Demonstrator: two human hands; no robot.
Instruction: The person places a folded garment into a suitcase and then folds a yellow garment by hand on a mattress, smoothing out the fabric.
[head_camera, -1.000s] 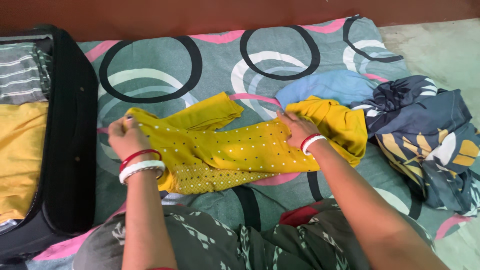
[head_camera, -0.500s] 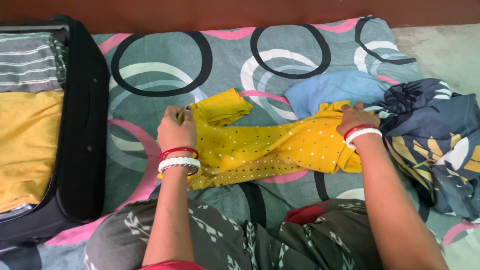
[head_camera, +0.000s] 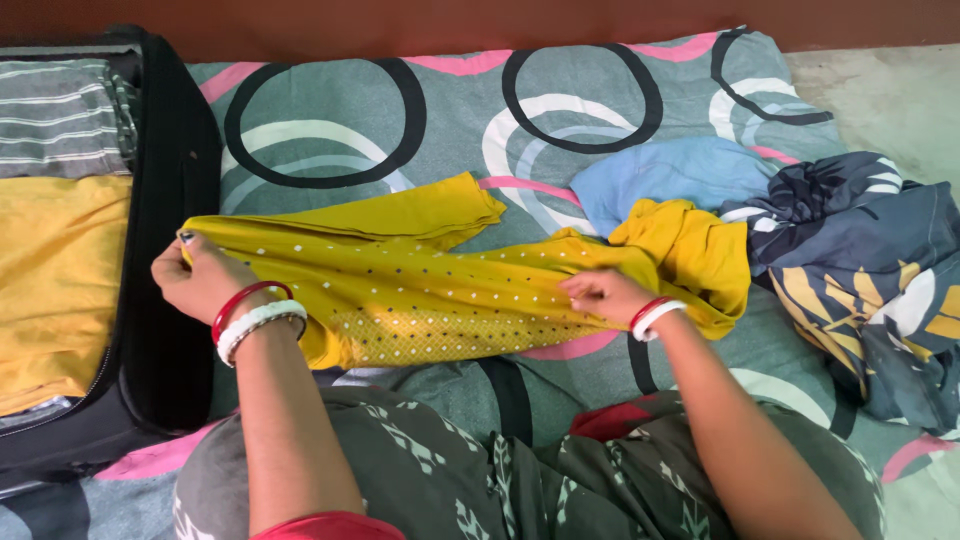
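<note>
the yellow dotted garment (head_camera: 450, 290) lies stretched across the middle of the patterned bedsheet (head_camera: 330, 120), the left hand (head_camera: 195, 280) clenched on its left end beside the open black suitcase (head_camera: 165, 300) and the right hand (head_camera: 600, 295) pinching the cloth near its bunched right end. judging by this, it is pulled lengthwise but not yet folded flat, while striped and yellow clothes already sit in the case and a blue cloth (head_camera: 670, 175) and a dark printed heap (head_camera: 860, 270) wait at right. the suitcase is cut off at the left edge, and the fingertips are tucked into fabric, hard to make out.
</note>
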